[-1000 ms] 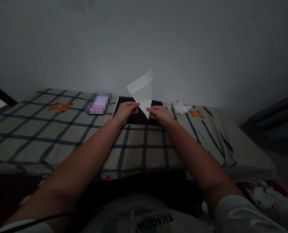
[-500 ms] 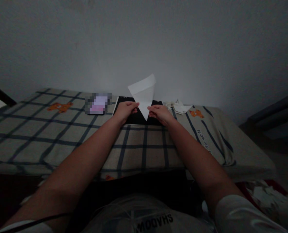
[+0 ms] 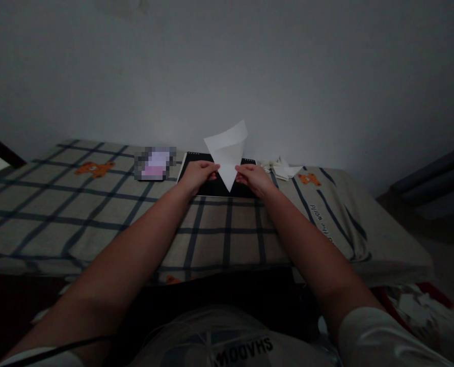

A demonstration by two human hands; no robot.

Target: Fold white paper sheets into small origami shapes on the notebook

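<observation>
A white sheet of paper (image 3: pixel 227 153) stands up between my hands, folded into a downward-pointing triangle with its top edge curling over. My left hand (image 3: pixel 198 175) pinches its left edge and my right hand (image 3: pixel 251 178) pinches its right edge. Both hands hover just above a black board (image 3: pixel 211 187) lying on the checked bedsheet (image 3: pixel 108 214), close to the wall.
A blurred pinkish object (image 3: pixel 156 163) lies left of the black board. A small heap of folded white paper pieces (image 3: pixel 282 168) sits to the right of it. The bed's right edge drops to a floor with a patterned cloth (image 3: pixel 421 306).
The paper's top edge has sunk lower and curled toward me, and the triangle's tip sits a little further left. My hands have stayed almost in place.
</observation>
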